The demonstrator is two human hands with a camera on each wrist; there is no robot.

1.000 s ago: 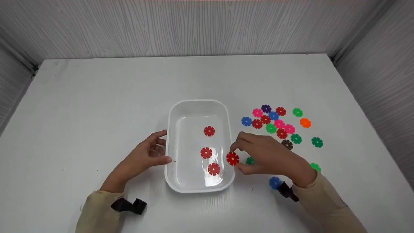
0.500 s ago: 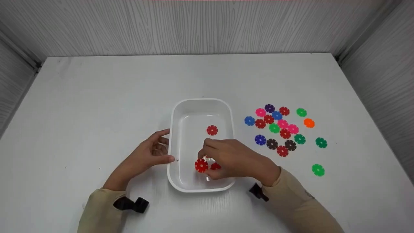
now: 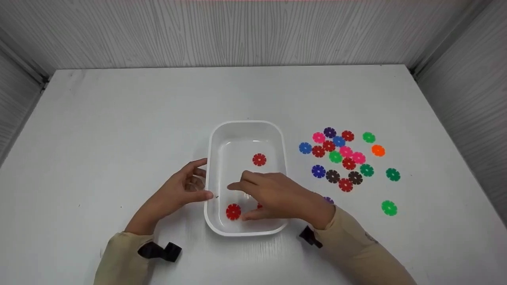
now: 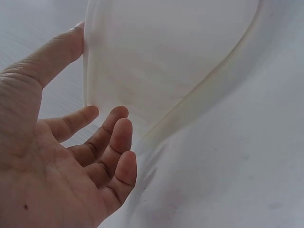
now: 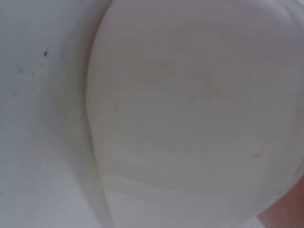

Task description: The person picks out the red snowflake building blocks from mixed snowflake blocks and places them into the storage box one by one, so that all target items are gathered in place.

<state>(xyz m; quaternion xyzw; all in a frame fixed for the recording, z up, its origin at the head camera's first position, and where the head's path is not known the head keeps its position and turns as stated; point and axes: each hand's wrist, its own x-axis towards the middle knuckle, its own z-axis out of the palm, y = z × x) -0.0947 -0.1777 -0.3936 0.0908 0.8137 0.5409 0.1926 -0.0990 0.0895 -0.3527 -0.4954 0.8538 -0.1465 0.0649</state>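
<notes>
My left hand (image 3: 172,198) holds the left rim of a white tray (image 3: 245,233), its thumb over the edge and fingertips against the outer wall. The left wrist view shows this hand (image 4: 71,142) beside the tray wall (image 4: 161,52), with the outer fingers loosely bent. Over the tray's lower right, my right hand (image 3: 277,194) has thumb and index finger spread apart, nothing between them. A red flower-shaped disc (image 3: 233,211) is in the tray by the right thumb tip. Another red disc (image 3: 259,159) lies farther back. More red pieces are mostly hidden beneath the hand.
Several loose discs are scattered right of the tray, including blue (image 3: 318,171), orange (image 3: 378,150), green (image 3: 389,208) and dark brown (image 3: 332,176) ones. A panelled wall (image 3: 237,35) stands behind the white table (image 3: 119,111). The right wrist view shows mostly the tray's outer wall (image 5: 190,104).
My right hand carried a red disc from the tray's right edge into it and let it go near the lower left. Its fingers spread. My left hand stays at the rim.
</notes>
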